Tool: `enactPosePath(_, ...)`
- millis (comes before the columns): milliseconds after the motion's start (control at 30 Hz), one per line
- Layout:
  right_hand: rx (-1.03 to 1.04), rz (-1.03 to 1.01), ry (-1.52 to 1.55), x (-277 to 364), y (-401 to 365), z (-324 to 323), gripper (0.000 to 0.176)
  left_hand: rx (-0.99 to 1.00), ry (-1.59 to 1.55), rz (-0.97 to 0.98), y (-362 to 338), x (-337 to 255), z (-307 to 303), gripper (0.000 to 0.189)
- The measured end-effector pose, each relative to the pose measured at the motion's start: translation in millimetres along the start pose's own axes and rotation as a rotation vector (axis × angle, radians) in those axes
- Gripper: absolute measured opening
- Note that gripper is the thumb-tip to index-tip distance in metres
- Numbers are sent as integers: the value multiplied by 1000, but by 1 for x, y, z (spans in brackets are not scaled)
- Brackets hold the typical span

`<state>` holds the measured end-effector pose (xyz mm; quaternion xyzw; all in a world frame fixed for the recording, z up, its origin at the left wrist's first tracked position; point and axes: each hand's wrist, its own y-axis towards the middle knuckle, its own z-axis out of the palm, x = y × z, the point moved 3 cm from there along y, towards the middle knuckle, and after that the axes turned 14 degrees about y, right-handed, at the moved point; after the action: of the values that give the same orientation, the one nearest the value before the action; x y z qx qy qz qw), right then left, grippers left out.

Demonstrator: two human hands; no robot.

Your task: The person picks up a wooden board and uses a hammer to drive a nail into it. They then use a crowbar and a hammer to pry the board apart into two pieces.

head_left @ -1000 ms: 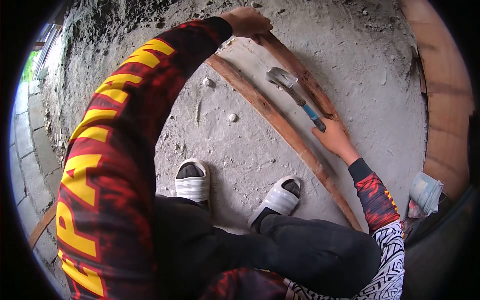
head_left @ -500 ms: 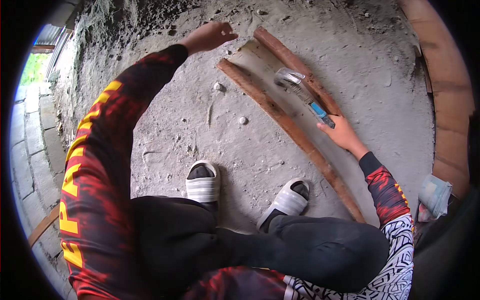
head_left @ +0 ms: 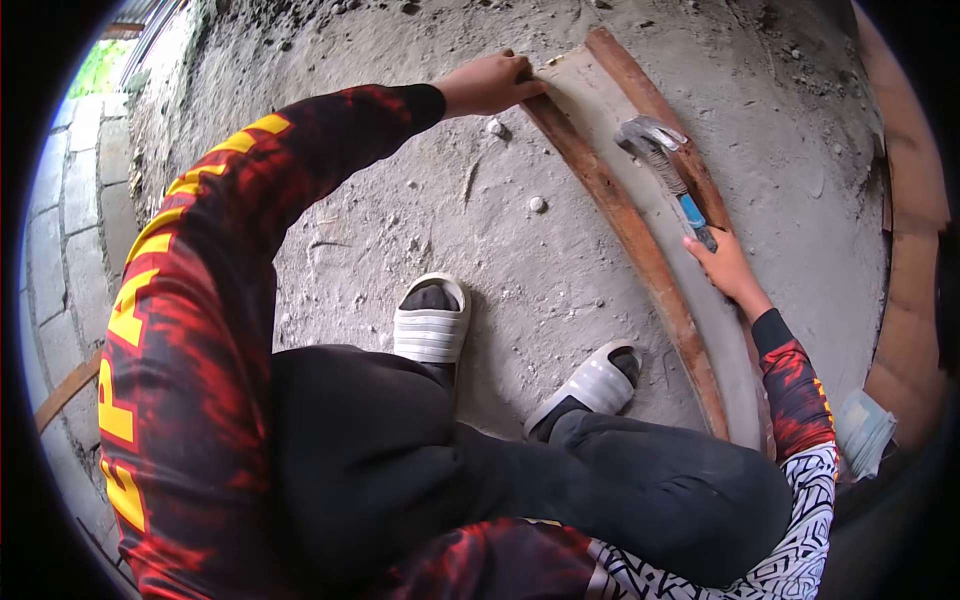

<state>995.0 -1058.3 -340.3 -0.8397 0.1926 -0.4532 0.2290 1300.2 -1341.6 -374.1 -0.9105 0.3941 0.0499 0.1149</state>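
My right hand (head_left: 728,268) is wrapped around the dark and blue handle of a claw hammer (head_left: 668,165). The hammer's metal head points away from me and lies over the right wooden strip (head_left: 640,85). At the far end of the left wooden strip (head_left: 610,200), my left hand (head_left: 495,84) has its fingers curled on the wood. Both reddish-brown strips run lengthwise, with a pale flat surface (head_left: 645,215) between them. My right hand rests close to the right strip, partly covering it.
Rough grey ground (head_left: 400,215) with small stones (head_left: 538,205) surrounds the strips. My feet in pale slides (head_left: 430,330) are left of them. A brown board (head_left: 915,250) and a crumpled pale blue packet (head_left: 865,430) lie at the right; concrete blocks (head_left: 85,240) line the left.
My left hand has come down from above the ground onto the left strip's far end. The hammer stays in my right hand. The whole view has shifted slightly.
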Motion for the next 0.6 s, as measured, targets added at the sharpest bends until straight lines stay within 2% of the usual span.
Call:
enactPosePath(133,-7,57,58,-3,0,4,36,-37,3,20,0,-5,1,59)
enactPosePath(200,-13,66,95,-5,2,5,36,19,68,17,3,-6,-1,54)
enactPosePath(400,-19,93,94,-4,1,2,37,27,99,65,14,-2,-3,55)
enactPosePath(467,3,-55,60,-6,3,2,38,39,84,74,17,-2,-5,53)
enactPosePath(600,30,82,33,-4,3,1,40,47,74,107,29,5,0,43)
